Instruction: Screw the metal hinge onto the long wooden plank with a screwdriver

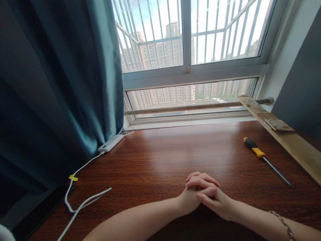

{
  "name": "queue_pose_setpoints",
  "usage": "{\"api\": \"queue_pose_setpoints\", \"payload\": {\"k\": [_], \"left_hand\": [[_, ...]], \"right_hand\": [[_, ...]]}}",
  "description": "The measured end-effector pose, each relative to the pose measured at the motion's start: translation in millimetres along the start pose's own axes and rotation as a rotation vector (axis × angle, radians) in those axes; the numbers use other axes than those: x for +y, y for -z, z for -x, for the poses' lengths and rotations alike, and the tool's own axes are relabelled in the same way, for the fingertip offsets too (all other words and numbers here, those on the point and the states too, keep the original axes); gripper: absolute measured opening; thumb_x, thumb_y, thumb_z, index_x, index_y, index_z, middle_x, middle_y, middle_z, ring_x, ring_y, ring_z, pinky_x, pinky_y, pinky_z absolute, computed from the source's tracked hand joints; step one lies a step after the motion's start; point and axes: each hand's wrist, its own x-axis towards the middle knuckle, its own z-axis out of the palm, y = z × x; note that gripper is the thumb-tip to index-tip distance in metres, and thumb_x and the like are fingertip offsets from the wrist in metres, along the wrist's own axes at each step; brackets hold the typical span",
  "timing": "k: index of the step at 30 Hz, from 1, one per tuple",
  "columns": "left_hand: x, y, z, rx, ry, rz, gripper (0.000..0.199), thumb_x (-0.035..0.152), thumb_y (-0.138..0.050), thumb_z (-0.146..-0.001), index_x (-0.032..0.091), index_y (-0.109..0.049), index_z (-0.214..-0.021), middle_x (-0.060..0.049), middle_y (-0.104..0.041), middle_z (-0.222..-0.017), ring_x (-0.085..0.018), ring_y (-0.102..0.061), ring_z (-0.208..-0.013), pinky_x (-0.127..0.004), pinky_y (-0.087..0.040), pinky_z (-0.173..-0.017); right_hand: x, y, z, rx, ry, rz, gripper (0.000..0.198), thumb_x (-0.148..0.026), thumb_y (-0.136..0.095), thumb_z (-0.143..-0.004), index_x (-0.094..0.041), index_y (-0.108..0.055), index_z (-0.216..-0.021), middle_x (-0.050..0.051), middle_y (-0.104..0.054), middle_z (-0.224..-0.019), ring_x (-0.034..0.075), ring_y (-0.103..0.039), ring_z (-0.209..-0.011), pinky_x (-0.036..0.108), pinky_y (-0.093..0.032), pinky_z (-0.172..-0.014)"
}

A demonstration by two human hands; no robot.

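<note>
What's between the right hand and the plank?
The screwdriver. In the head view it lies on the table, between the right hand and the plank.

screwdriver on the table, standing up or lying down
Lying down: the screwdriver stretches along the tabletop, its handle toward the window and its shaft pointing away from it.

Daylight from the window (pixel 187 58) makes pale glare on the table (pixel 190 150) beyond my hands (pixel 207 192); the curtain (pixel 62 83) is mostly dim.

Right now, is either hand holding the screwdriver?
No, the screwdriver lies on the table while the left hand and right hand interlock.
</note>
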Motion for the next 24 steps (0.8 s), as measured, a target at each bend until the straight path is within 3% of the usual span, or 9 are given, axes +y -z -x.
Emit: {"api": "queue_pose_setpoints", "payload": {"k": [14, 24], "left_hand": [[-1.2, 1.0, 0.5, -0.02, 0.029, -0.085, 0.023, 0.035, -0.054, -0.08, 0.02, -0.064, -0.094, -0.005, -0.057, -0.097, -0.021, -0.045, -0.109, -0.035, -0.037, -0.096], [-1.7, -0.5, 0.2, -0.002, 0.02, -0.023, 0.021, 0.034, -0.055, -0.079, 0.02, -0.065, -0.093, -0.004, -0.056, -0.094, -0.02, -0.047, -0.105, -0.034, -0.039, -0.091]], "right_hand": [[-0.9, 0.1, 0.2, -0.002, 0.001, 0.021, 0.028, -0.032, -0.044, -0.089, -0.021, -0.055, -0.112, 0.01, -0.051, -0.112, 0.021, -0.042, -0.113, 0.04, -0.037, -0.096], [-0.5, -0.5, -0.1, 0.004, 0.008, 0.012, 0.029, -0.031, -0.045, -0.089, -0.021, -0.055, -0.114, 0.01, -0.051, -0.112, 0.02, -0.042, -0.113, 0.038, -0.037, -0.097]]}}
